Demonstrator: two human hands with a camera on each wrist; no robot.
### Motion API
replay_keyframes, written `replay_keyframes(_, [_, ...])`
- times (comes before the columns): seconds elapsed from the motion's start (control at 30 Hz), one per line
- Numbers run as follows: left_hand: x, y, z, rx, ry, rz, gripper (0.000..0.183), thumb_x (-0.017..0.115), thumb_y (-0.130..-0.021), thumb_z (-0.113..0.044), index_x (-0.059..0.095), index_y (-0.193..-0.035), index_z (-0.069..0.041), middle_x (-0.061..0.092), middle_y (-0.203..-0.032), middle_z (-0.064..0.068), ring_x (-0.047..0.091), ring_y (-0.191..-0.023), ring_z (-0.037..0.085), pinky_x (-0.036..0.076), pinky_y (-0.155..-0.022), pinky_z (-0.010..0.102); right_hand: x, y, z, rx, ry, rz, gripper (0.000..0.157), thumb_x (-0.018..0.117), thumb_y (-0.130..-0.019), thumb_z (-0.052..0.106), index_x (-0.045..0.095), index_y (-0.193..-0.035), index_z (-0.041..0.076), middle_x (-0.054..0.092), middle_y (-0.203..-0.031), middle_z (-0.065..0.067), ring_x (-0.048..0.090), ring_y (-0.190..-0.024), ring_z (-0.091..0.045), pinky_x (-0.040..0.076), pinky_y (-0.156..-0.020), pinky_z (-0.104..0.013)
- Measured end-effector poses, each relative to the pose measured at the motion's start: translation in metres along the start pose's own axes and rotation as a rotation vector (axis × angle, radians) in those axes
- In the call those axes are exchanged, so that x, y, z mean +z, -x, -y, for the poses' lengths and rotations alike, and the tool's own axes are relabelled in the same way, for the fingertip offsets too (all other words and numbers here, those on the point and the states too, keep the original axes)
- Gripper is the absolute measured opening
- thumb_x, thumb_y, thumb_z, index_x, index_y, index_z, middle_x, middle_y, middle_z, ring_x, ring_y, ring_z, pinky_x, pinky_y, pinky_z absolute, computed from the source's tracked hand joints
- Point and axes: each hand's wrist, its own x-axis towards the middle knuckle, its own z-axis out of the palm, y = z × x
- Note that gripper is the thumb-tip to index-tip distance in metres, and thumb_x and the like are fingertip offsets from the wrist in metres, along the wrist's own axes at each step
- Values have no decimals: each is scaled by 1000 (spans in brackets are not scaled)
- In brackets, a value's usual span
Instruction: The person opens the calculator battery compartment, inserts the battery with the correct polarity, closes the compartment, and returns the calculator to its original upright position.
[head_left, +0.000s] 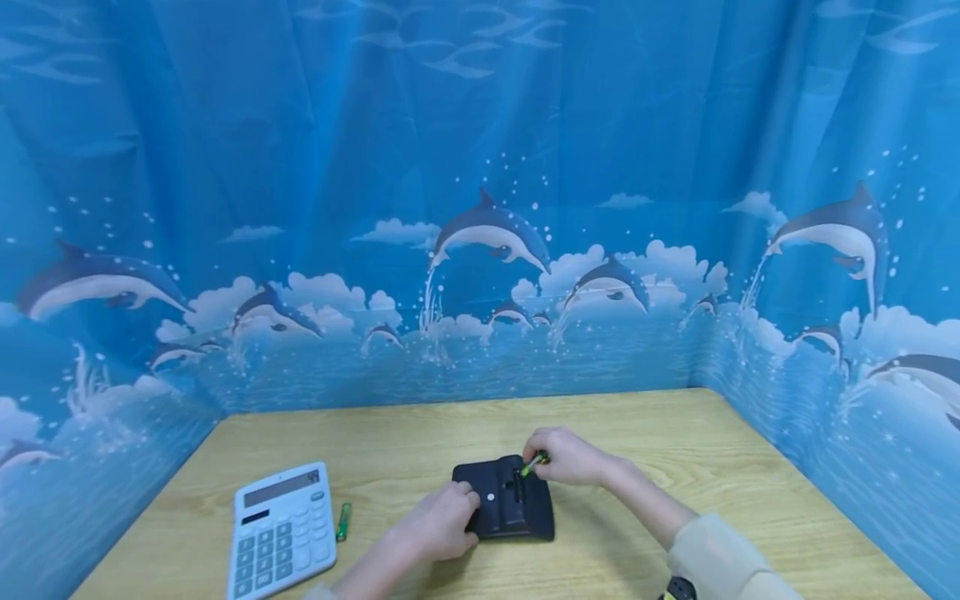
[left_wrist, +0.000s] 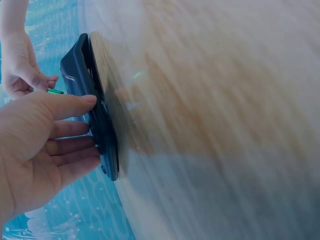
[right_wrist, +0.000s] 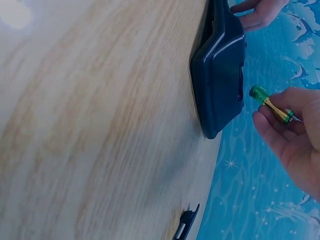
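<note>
A black device [head_left: 483, 500] lies on the table with its underside up and a narrow battery slot [head_left: 519, 487] uncovered. My left hand [head_left: 446, 521] holds it at its left side, the thumb at the near edge; in the left wrist view the thumb and fingertips meet the device's edge. My right hand [head_left: 566, 457] pinches a green and gold battery [right_wrist: 272, 104] between thumb and fingers. The battery slants down toward the slot in the head view. In the right wrist view its green end stands a short gap away from the device.
A light blue calculator [head_left: 285, 533] lies at the left, with a second green battery [head_left: 343, 522] beside it. A small dark piece [right_wrist: 186, 225] shows on the table in the right wrist view. A dolphin-print curtain [head_left: 480, 208] surrounds the wooden table [head_left: 637, 417].
</note>
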Motion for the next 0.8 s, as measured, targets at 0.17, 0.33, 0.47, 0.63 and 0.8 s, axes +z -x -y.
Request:
replay_keyframes(0.17, [0,0,0,3,-9,3,30,76,-73,-25,66,-95,-6,55,-83,0,52,-79,9,49,-73,26,2,-3,5,16,-49,1,9,67,-77,0,64,-85,5,61,-82,3,56,-73,-7,48,-63,-22])
replay_keyframes(0.33, [-1,0,0,-3,1,26,31,76,-74,-25,66,-97,-6,56,-86,0,53,-82,9,49,-75,26,4,-5,6,36,-51,28,8,67,-78,1,64,-84,6,62,-82,3,56,-73,-6,48,-64,-22])
replay_keyframes(0.47, [-1,-1,0,-2,1,26,31,76,-74,-25,66,-98,-7,57,-88,1,53,-83,10,49,-76,26,4,-5,7,32,-37,52,9,66,-78,0,65,-84,6,60,-85,3,54,-73,-7,48,-64,-22])
replay_keyframes(0.63, [0,-2,1,6,-4,18,31,76,-75,-25,66,-97,-7,56,-88,1,53,-83,10,48,-76,26,3,-6,10,38,-30,75,11,64,-78,0,66,-85,7,58,-86,4,53,-74,-7,47,-64,-23])
replay_keyframes(0.8, [0,-1,1,13,0,16,30,76,-75,-25,65,-97,-7,56,-87,0,52,-82,9,48,-75,26,4,-8,11,46,-38,83,12,64,-77,1,66,-87,7,58,-84,5,51,-72,-5,47,-64,-22])
